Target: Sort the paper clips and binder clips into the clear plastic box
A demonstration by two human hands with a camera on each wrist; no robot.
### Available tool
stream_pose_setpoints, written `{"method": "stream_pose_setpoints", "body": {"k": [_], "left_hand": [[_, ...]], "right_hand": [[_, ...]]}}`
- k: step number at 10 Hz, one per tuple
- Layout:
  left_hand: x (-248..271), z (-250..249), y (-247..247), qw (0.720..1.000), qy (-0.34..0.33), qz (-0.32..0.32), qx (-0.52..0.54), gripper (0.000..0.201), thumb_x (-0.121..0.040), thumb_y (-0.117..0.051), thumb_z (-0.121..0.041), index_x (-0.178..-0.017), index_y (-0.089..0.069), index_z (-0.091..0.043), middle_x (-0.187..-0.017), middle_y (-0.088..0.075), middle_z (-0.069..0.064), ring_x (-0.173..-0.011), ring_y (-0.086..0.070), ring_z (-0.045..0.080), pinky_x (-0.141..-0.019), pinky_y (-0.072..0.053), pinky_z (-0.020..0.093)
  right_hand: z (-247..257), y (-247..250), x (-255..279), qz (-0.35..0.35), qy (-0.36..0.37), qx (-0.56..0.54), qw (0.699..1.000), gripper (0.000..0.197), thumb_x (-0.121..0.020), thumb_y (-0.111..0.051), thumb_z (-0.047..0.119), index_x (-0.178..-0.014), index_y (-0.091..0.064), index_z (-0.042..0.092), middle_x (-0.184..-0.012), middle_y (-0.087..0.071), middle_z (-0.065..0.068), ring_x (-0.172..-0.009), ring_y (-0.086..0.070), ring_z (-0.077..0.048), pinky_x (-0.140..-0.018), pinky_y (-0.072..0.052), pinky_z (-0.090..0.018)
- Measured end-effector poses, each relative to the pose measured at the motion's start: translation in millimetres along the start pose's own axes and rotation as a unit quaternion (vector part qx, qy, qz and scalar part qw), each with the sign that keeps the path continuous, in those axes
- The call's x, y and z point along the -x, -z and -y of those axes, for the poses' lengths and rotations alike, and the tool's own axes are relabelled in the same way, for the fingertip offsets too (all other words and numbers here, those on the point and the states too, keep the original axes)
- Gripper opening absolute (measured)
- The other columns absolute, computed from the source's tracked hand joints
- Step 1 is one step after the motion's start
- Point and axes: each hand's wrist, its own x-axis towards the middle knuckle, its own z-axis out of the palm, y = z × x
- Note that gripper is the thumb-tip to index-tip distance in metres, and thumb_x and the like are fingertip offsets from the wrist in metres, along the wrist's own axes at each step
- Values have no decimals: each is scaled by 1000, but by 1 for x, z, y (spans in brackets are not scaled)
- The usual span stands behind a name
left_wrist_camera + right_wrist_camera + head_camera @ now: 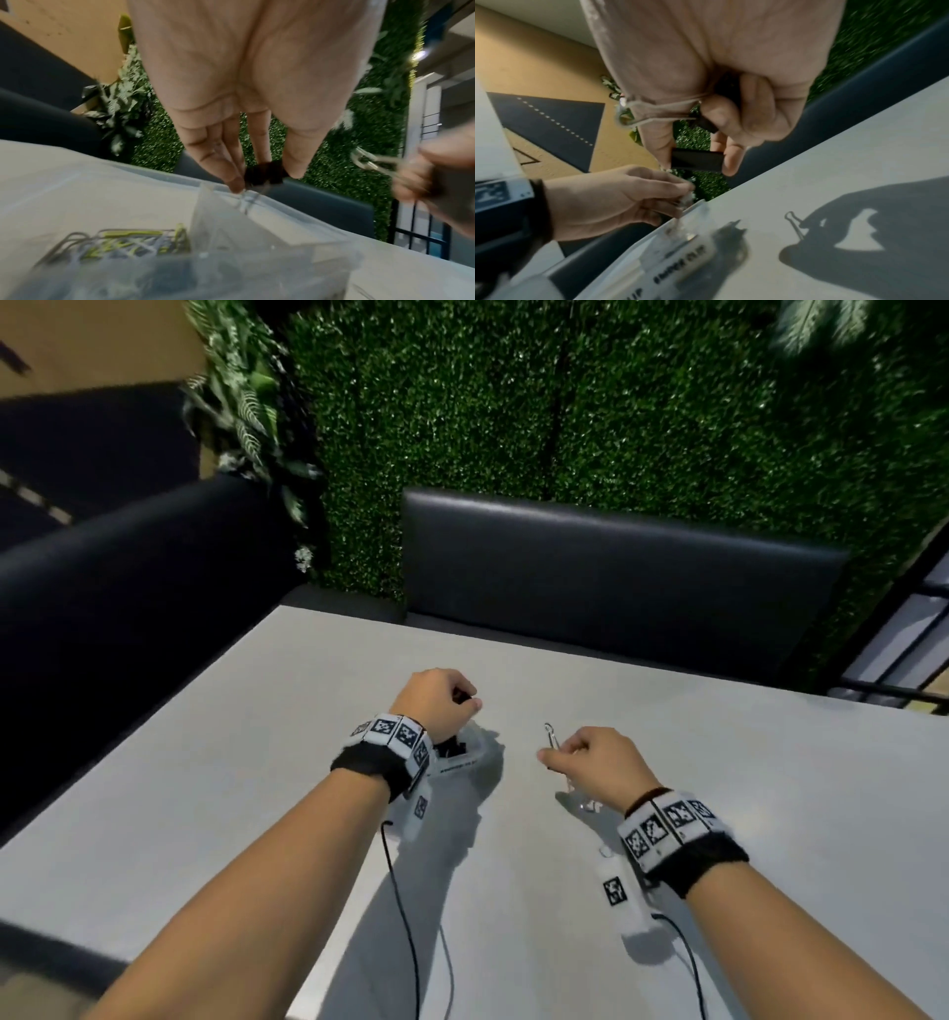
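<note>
The clear plastic box [476, 748] sits on the white table [744, 762], mostly hidden under my left wrist. My left hand [464, 703] hovers over it and pinches a small black binder clip [262, 175] by fingertips and thumb. In the left wrist view the clear plastic box [231, 219] has dividers, and several paper clips [128, 243] lie in one compartment. My right hand [552, 757], to the right of the box, grips a black binder clip [696, 161] with its silver handle [549, 732] sticking up. A second black clip [707, 123] sits deeper in that palm.
A label on the box's side [680, 261] reads "binder clip". A dark padded bench [616, 567] runs behind the table's far edge, with a green hedge wall [565, 403] beyond. Cables [405, 916] trail from both wristbands across the near table.
</note>
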Motion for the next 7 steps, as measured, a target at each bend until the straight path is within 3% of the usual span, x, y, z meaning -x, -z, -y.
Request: {"method": "stream_pose_setpoints", "body": {"k": [1, 2, 3, 4, 5, 6, 7], "left_hand": [[-11, 18, -2, 999, 35, 31, 11, 37, -87, -69, -45, -117, -71, -22, -108, -75, 1, -97, -69, 19, -87, -56, 31], [-15, 34, 1, 997, 53, -10, 55, 36, -93, -61, -41, -123, -69, -23, -109, -76, 2, -96, -69, 19, -88, -54, 30], [-13, 55, 11, 991, 81, -69, 81, 28, -98, -55, -29, -119, -71, -22, -109, -74, 4, -97, -66, 21, -84, -46, 24], [-5, 73, 14, 989, 102, -75, 81, 25, -98, -54, -27, -114, -73, -24, -108, -74, 3, -101, -67, 21, -87, -48, 25], [5, 81, 15, 987, 112, -70, 95, 25, -98, -56, -26, -114, -74, -19, -110, -74, 3, -103, -67, 22, -90, -50, 28], [12, 85, 13, 985, 107, -69, 117, 23, -97, -59, -26, -114, -73, -19, -112, -74, 3, -104, -67, 21, -91, -52, 30], [23, 88, 15, 981, 116, -88, 128, 23, -96, -61, -29, -113, -73, -20, -111, -73, 0, -98, -65, 18, -84, -48, 25]], "right_hand": [[48, -24, -25, 5, 42, -16, 999, 39, -71, -78, 57, -84, -66, 22, -86, -71, 2, -74, -69, -17, -71, -60, -36], [84, -43, -43, 18, 77, -9, 997, 49, -71, -78, 61, -90, -69, 17, -85, -69, 0, -80, -67, -19, -74, -58, -36], [103, -61, -56, 21, 88, 5, 996, 62, -75, -71, 66, -104, -69, 12, -95, -69, -9, -86, -68, -26, -78, -59, -40], [106, -70, -65, 4, 97, 24, 995, 45, -87, -66, 54, -104, -69, 13, -104, -71, -5, -92, -65, -22, -82, -53, -32], [102, -73, -63, -9, 95, 23, 995, 32, -92, -62, 44, -91, -70, 13, -93, -72, -5, -85, -68, -22, -77, -54, -32], [91, -75, -60, -17, 87, 11, 996, 23, -93, -61, 37, -95, -66, 16, -97, -69, -2, -86, -65, -19, -76, -54, -33], [73, -67, -51, -16, 61, 1, 998, 22, -91, -63, 36, -101, -65, 16, -101, -66, 0, -89, -62, -19, -76, -48, -30]]}}
